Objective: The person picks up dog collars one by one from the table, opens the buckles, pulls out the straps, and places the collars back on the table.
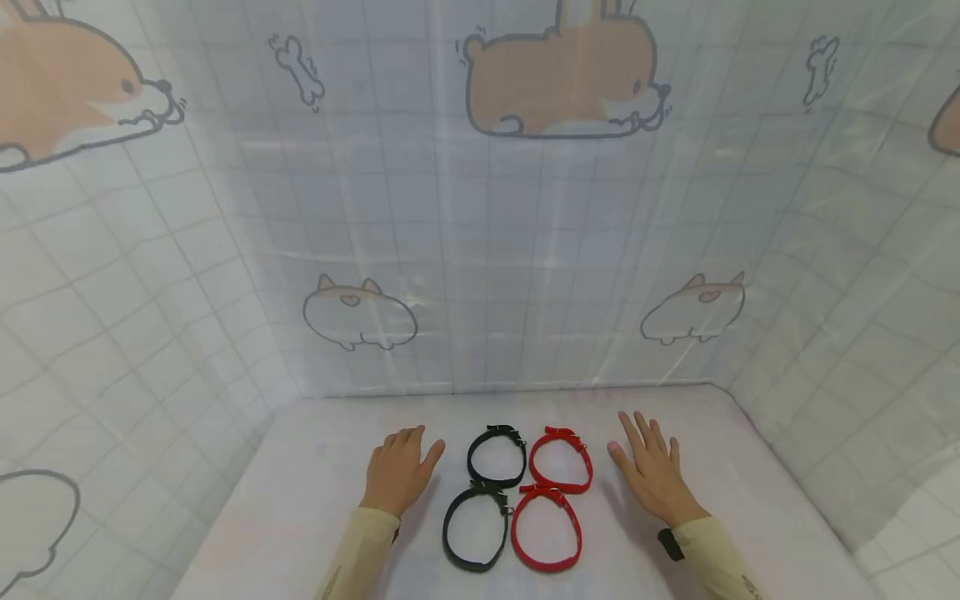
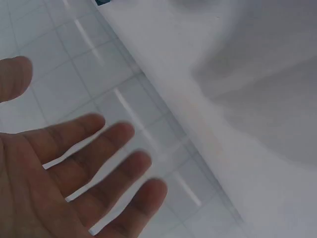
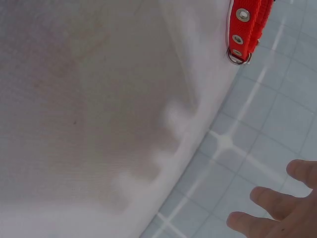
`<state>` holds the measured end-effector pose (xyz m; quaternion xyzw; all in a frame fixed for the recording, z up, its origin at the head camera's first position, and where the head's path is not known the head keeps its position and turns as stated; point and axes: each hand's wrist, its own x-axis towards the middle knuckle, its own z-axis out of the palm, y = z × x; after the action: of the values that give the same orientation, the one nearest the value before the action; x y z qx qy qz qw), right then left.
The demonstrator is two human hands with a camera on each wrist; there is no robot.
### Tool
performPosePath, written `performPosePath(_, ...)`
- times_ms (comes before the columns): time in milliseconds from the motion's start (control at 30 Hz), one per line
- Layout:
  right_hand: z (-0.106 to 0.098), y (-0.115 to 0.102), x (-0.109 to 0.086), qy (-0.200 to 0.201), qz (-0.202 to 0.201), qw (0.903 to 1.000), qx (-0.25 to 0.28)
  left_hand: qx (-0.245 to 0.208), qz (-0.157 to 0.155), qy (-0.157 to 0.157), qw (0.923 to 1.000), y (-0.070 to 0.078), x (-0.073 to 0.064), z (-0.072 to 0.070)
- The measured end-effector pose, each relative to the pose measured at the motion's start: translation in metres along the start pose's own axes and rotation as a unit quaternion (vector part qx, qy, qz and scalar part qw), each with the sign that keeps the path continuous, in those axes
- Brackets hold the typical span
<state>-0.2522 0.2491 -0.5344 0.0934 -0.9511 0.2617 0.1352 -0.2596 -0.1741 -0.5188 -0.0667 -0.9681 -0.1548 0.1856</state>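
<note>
Left hand (image 1: 396, 473) lower left of centre, fingers extended, nothing held; right hand (image 1: 657, 477) lower right, fingers splayed, empty; between them, bottom centre of frame, upper dark collar (image 1: 471, 459), lower dark collar (image 1: 446, 534), upper red collar (image 1: 589, 468) and lower red collar (image 1: 551, 567) lie looped on the white tabletop (image 1: 288, 500); crowded, so probably best to pinch one by its outer curve, clear of neighbours.

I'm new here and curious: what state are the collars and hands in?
Far dark collar: closed loop, lying on the white surface
Near dark collar: closed loop, lying there
Far red collar: closed loop, lying there
Near red collar: closed loop, lying there
Left hand: fingers extended, holding nothing
Right hand: fingers spread, holding nothing
</note>
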Motion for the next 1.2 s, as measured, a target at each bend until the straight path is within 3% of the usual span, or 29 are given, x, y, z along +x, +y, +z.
performPosePath(100,0.000,-0.001,0.002,0.000,-0.001,1.0000,0.003,0.013,0.003,-0.014,0.9998,0.003,0.009,0.008)
performPosePath(333,0.003,-0.006,0.002,-0.009,0.000,0.9999,0.004,0.023,-0.002,-0.080,0.9966,0.020,0.032,0.032)
performPosePath(567,0.007,-0.011,0.000,0.006,-0.011,0.9999,0.003,0.054,0.033,-0.121,0.9906,0.038,0.047,0.059)
performPosePath(667,0.009,-0.012,-0.001,0.005,-0.011,0.9999,0.001,0.059,0.051,-0.116,0.9902,0.047,0.050,0.064)
performPosePath(833,0.012,-0.014,-0.004,-0.004,0.001,1.0000,-0.003,0.076,0.100,-0.078,0.9890,0.049,0.048,0.075)
performPosePath(967,0.014,-0.016,-0.007,0.000,-0.003,1.0000,-0.004,0.050,0.124,-0.050,0.9897,0.047,0.047,0.074)
performPosePath(1067,0.014,-0.019,-0.007,0.006,-0.010,0.9999,-0.003,-0.005,0.116,-0.043,0.9923,0.045,0.049,0.069)
performPosePath(1200,0.014,-0.023,-0.008,0.012,-0.014,0.9998,-0.001,-0.090,0.075,-0.048,0.9919,0.043,0.048,0.059)
